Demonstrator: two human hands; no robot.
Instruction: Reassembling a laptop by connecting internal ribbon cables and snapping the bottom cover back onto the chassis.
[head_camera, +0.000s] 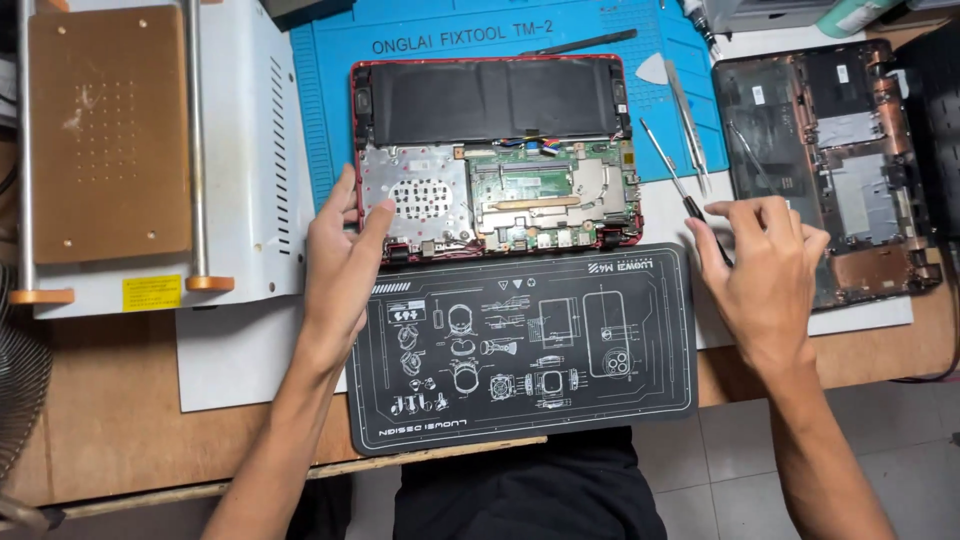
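With the left hand (345, 255) lying flat and released against the opened red laptop (497, 155) on the worktop, the right hand's (765, 265) grip should hold the screwdriver (685, 190) upright.

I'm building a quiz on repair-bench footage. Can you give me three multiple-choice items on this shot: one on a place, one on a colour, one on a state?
1. Where does the left hand rest?
A. on the left edge of the opened laptop
B. on the dark mat
C. on the white machine

2. What colour is the work mat under the opened laptop?
A. green
B. blue
C. yellow

3. What state is the right hand in?
A. flat and empty
B. gripping pliers
C. closing on a black-handled screwdriver

Answers:
1 A: its fingers lie against the red case's left side.
2 B: blue shows around the case.
3 C: the tool's black handle runs in under the curled fingers, its shaft pointing away.
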